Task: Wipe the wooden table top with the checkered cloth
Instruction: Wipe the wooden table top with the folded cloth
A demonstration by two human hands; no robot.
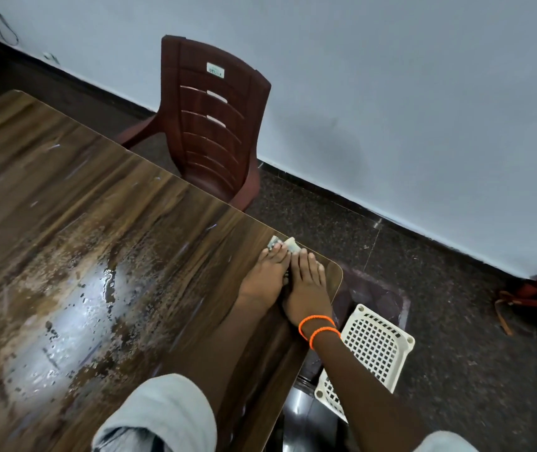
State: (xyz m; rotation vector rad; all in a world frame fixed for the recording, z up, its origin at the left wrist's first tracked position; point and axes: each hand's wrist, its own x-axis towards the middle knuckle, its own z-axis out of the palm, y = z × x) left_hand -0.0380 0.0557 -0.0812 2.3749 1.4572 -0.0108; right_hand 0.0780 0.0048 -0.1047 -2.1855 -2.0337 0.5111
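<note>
The wooden table top [75,203] fills the left half of the view, with wet streaks and droplets across its middle. Near its right corner my left hand [265,277] and my right hand [308,285] lie side by side, fingers straight, pressing flat on the checkered cloth [282,244]. Only a small folded edge of the cloth shows beyond my fingertips; the remainder is hidden under both palms. Two orange bands circle my right wrist.
A dark red plastic chair [210,125] stands at the table's far edge against the pale wall. A white perforated plastic basket [373,345] sits below the table corner on the right. An orange-strapped bag [534,298] lies on the dark floor at far right.
</note>
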